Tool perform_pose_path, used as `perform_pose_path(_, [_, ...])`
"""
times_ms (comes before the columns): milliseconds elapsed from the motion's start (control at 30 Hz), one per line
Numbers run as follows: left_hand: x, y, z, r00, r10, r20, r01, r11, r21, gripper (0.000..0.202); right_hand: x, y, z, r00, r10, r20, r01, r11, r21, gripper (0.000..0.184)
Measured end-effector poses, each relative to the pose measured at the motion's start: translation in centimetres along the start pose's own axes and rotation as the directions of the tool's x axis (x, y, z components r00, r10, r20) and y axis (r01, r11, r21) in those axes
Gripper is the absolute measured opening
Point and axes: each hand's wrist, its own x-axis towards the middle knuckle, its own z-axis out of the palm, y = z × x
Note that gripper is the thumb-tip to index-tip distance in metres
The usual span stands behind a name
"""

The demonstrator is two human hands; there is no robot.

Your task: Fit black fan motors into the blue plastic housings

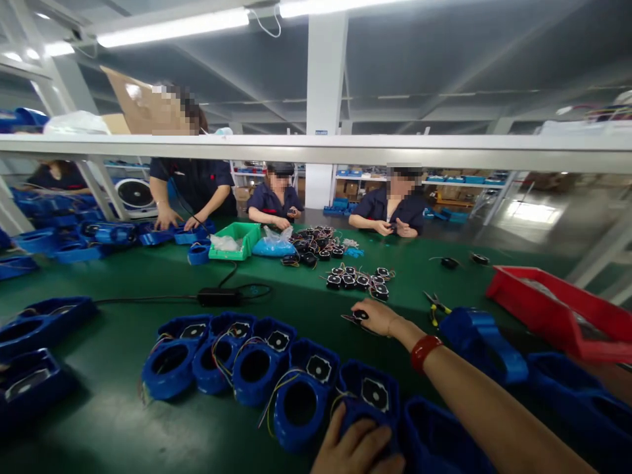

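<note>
My right hand (378,318) reaches over the green bench and grips a small black motor (362,315) with thin wires trailing from it. Near the bottom edge, my left hand (353,444) has its fingers curled over the round end of a blue plastic housing (345,375); a black motor (375,393) sits in that housing's squarish end. To its left stands a row of similar housings (254,375), each with a motor fitted and loose coloured wires. Partly under my right forearm lies another blue housing (434,434). Beyond my right hand sits a cluster of loose motors (363,282).
Pliers (434,308) with yellow handles lie beside an upturned blue housing (486,342). A red bin (557,316) stands at the right, a green bin (249,240) farther back. A black adapter (217,297) with a cable crosses the bench. Co-workers (390,210) sit opposite, under a shelf (316,150).
</note>
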Motion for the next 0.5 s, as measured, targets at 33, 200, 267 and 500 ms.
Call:
perform_pose_path(33, [0.0, 0.0, -0.8, 1.0, -0.001, 0.012, 0.001, 1.0, -0.006, 0.033, -1.5, 0.0, -0.5, 1.0, 0.012, -0.024, -0.012, 1.0, 0.009, 0.039])
perform_pose_path(200, [0.6, 1.3, -5.0, 0.985, -0.17, -0.007, 0.165, 0.968, -0.187, 0.065, -10.3, -2.2, -4.4, 0.963, 0.076, -0.258, -0.065, 0.997, 0.051, 0.043])
perform_pose_path(267, [2.0, 2.4, -6.1, 0.948, -0.304, -0.095, 0.266, 0.919, -0.29, 0.07, -14.2, -4.3, -5.9, 0.937, 0.048, -0.346, -0.029, 0.998, 0.059, 0.042])
perform_pose_path(500, [10.3, 5.5, -7.1, 0.901, -0.426, -0.082, 0.342, 0.814, -0.47, 0.017, -23.7, -9.7, -7.8, 0.866, -0.007, -0.5, 0.055, 0.995, 0.081, 0.033])
